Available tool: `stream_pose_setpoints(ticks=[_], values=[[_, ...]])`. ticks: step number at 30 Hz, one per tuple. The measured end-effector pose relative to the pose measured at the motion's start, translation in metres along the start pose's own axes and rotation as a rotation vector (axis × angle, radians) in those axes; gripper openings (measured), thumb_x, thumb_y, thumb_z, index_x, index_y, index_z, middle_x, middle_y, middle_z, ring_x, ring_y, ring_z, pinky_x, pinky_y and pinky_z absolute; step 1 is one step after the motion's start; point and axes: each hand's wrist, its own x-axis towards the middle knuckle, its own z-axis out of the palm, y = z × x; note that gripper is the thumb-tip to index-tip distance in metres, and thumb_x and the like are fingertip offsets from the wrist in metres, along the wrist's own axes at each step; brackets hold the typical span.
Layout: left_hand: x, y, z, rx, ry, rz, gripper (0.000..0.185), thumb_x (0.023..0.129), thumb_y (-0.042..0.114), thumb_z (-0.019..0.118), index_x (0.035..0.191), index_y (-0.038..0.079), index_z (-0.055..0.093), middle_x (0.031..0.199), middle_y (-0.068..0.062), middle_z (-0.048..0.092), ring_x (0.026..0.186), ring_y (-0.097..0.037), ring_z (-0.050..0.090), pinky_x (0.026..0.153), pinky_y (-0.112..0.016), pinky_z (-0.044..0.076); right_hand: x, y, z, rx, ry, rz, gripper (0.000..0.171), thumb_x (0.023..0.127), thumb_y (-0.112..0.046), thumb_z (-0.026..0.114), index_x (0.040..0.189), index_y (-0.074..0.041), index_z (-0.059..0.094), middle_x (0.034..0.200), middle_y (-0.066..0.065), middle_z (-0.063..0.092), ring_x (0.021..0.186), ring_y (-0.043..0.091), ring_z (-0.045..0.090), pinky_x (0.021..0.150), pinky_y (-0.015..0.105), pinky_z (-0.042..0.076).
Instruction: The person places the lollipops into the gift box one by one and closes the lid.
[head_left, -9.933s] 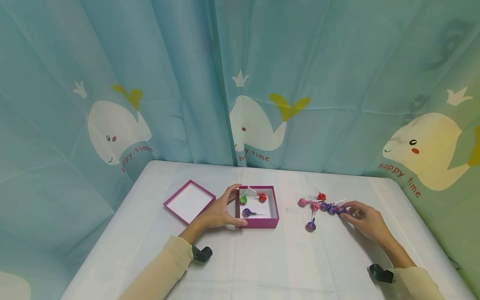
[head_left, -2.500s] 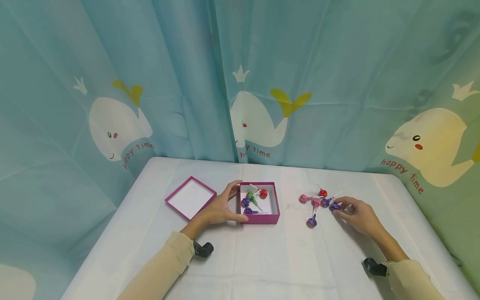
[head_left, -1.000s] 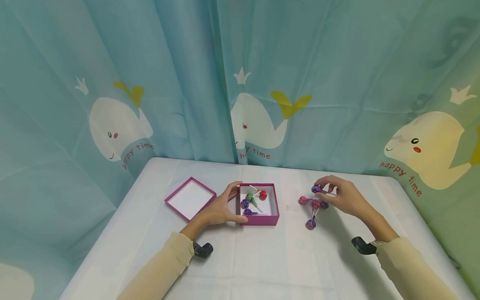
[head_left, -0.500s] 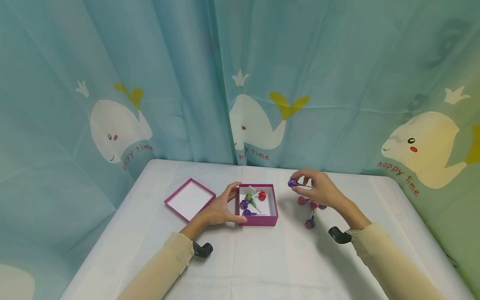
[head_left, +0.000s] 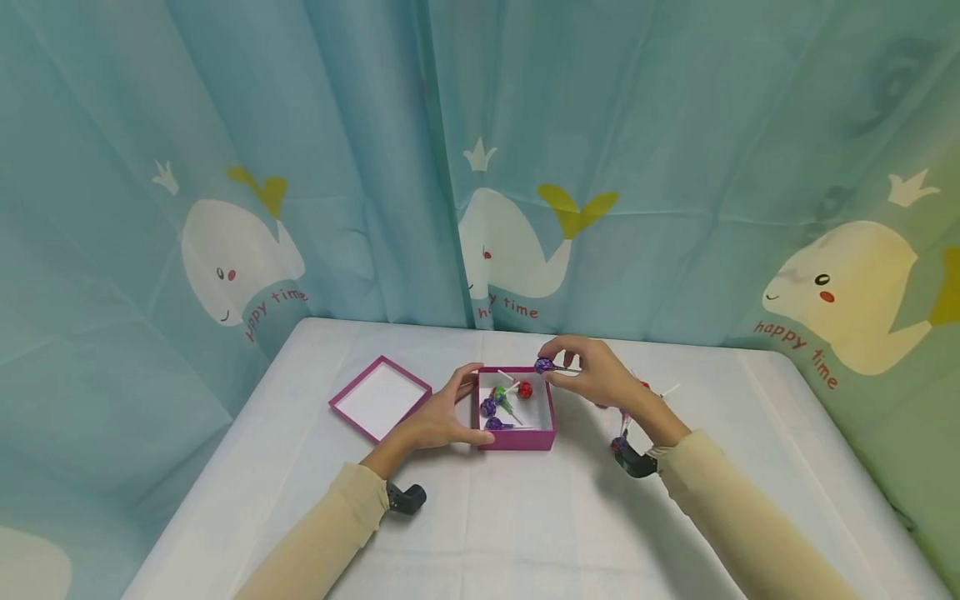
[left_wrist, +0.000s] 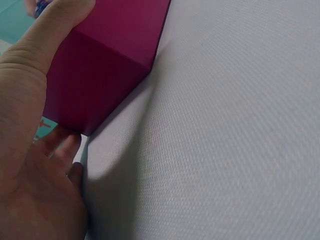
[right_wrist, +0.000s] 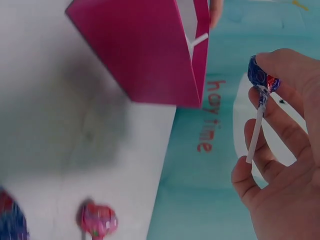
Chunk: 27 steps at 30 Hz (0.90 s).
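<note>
My left hand [head_left: 438,423] grips the left side of a magenta box [head_left: 517,441], thumb at the front wall and fingers round the back corner. Inside lie a red lollipop [head_left: 526,389], a green one [head_left: 503,397] and purple ones [head_left: 494,424]. Above the box's right back corner, my right hand [head_left: 594,375] pinches a purple-wrapped lollipop [right_wrist: 257,76] by its head between thumb and index finger. Its white stick points back toward the palm in the right wrist view. That hand's other fingers are loosely bent.
The magenta-rimmed lid [head_left: 380,402] lies upturned left of the box. More lollipops, among them a pink one [right_wrist: 98,219], lie on the white table [head_left: 525,525] to the right, partly hidden behind my right forearm. A blue whale-print curtain [head_left: 390,167] hangs behind.
My right hand picked the purple lollipop from the right-hand pile and carried it left to the box. Green and purple lollipops were added inside earlier. My left hand stayed on the box.
</note>
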Motion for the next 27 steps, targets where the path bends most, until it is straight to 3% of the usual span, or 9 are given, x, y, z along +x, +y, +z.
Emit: stream_pose_setpoints(ticks=[5, 8, 12, 17, 21, 24, 27], values=[[0.000, 0.000, -0.001, -0.006, -0.007, 0.008, 0.118, 0.075, 0.039, 0.093, 0.163, 0.027, 0.017, 0.167, -0.011, 0.025, 0.154, -0.031, 0.026, 0.122, -0.052, 0.028, 0.011, -0.006, 0.017, 0.054, -0.023, -0.022, 0.024, 0.088, -0.011, 0.082, 0.111, -0.013, 0.075, 0.106, -0.002, 0.073, 0.092, 0.020, 0.061, 0.080, 0.049, 0.056], [0.001, -0.001, -0.001, -0.007, -0.012, 0.013, 0.118, 0.075, 0.040, 0.093, 0.163, 0.026, 0.016, 0.167, -0.012, 0.025, 0.154, -0.031, 0.026, 0.121, -0.052, 0.029, 0.017, -0.009, 0.025, 0.055, -0.041, -0.032, 0.023, 0.088, -0.013, 0.082, 0.110, -0.012, 0.075, 0.105, -0.002, 0.074, 0.090, 0.020, 0.061, 0.079, 0.051, 0.057], [0.001, -0.002, -0.001, -0.008, -0.017, 0.017, 0.118, 0.075, 0.042, 0.093, 0.163, 0.027, 0.016, 0.167, -0.012, 0.026, 0.154, -0.032, 0.026, 0.121, -0.053, 0.029, 0.021, -0.012, 0.035, 0.041, -0.054, -0.020, 0.023, 0.088, -0.014, 0.081, 0.110, -0.014, 0.075, 0.104, -0.002, 0.074, 0.089, 0.019, 0.060, 0.080, 0.044, 0.054], [0.000, -0.003, -0.002, -0.015, -0.017, 0.021, 0.117, 0.075, 0.041, 0.093, 0.163, 0.028, 0.016, 0.166, -0.013, 0.026, 0.154, -0.032, 0.027, 0.121, -0.053, 0.029, 0.024, -0.016, 0.046, 0.056, -0.065, -0.010, 0.023, 0.087, -0.014, 0.082, 0.109, -0.015, 0.075, 0.105, -0.001, 0.074, 0.095, 0.025, 0.062, 0.085, 0.047, 0.054], [0.000, -0.003, -0.001, -0.014, -0.019, 0.023, 0.116, 0.075, 0.041, 0.093, 0.162, 0.031, 0.017, 0.166, -0.013, 0.026, 0.154, -0.031, 0.027, 0.122, -0.052, 0.029, 0.022, -0.015, 0.056, 0.051, -0.066, -0.020, 0.024, 0.086, -0.014, 0.084, 0.108, -0.015, 0.075, 0.099, -0.002, 0.071, 0.092, 0.028, 0.061, 0.078, 0.041, 0.054], [0.000, -0.002, -0.001, -0.010, -0.019, 0.023, 0.115, 0.075, 0.041, 0.093, 0.161, 0.033, 0.017, 0.167, -0.013, 0.026, 0.154, -0.031, 0.027, 0.121, -0.053, 0.029, 0.019, -0.014, 0.061, 0.000, -0.070, -0.034, 0.026, 0.085, -0.016, 0.085, 0.109, -0.015, 0.075, 0.093, -0.002, 0.069, 0.086, 0.025, 0.059, 0.072, 0.034, 0.049], [-0.001, -0.002, -0.001, -0.009, -0.015, 0.020, 0.115, 0.075, 0.041, 0.093, 0.161, 0.034, 0.017, 0.167, -0.013, 0.024, 0.154, -0.032, 0.027, 0.121, -0.053, 0.029, 0.018, -0.015, 0.065, -0.064, -0.080, -0.048, 0.027, 0.085, -0.019, 0.086, 0.109, -0.016, 0.074, 0.087, -0.002, 0.069, 0.082, 0.023, 0.057, 0.074, 0.035, 0.043]])
